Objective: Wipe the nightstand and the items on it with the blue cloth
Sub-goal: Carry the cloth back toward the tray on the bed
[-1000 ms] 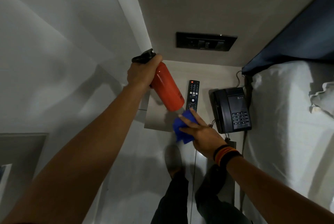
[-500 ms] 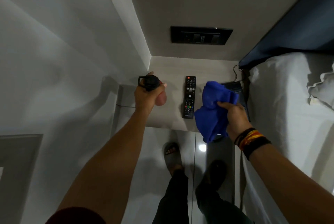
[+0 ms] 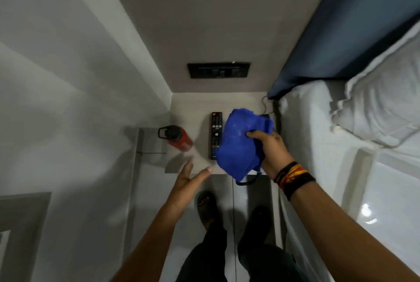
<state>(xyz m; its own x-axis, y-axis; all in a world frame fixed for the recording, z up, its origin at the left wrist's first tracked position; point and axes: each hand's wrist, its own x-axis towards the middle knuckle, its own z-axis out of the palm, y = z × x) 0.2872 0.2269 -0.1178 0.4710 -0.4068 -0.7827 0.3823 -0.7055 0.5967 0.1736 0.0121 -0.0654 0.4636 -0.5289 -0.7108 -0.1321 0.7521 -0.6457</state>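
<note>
The red bottle (image 3: 180, 139) with a black lid stands on the left side of the beige nightstand (image 3: 195, 105). A black remote (image 3: 216, 135) lies in the middle of the top. My right hand (image 3: 269, 148) grips the bunched blue cloth (image 3: 241, 143) and holds it above the nightstand's right side, where it hides most of the black telephone (image 3: 267, 116). My left hand (image 3: 188, 179) hovers at the nightstand's front edge, fingers spread, holding nothing, a little in front of the bottle.
A black switch panel (image 3: 218, 70) is set in the wall behind the nightstand. The bed with white sheets (image 3: 318, 145) and a pillow (image 3: 381, 104) borders the right side. A white wall (image 3: 79, 77) closes the left. My feet (image 3: 206, 209) stand on the glossy floor below.
My left hand set the red bottle down on the nightstand, let go and drew back toward me. My right hand kept the blue cloth raised over the telephone.
</note>
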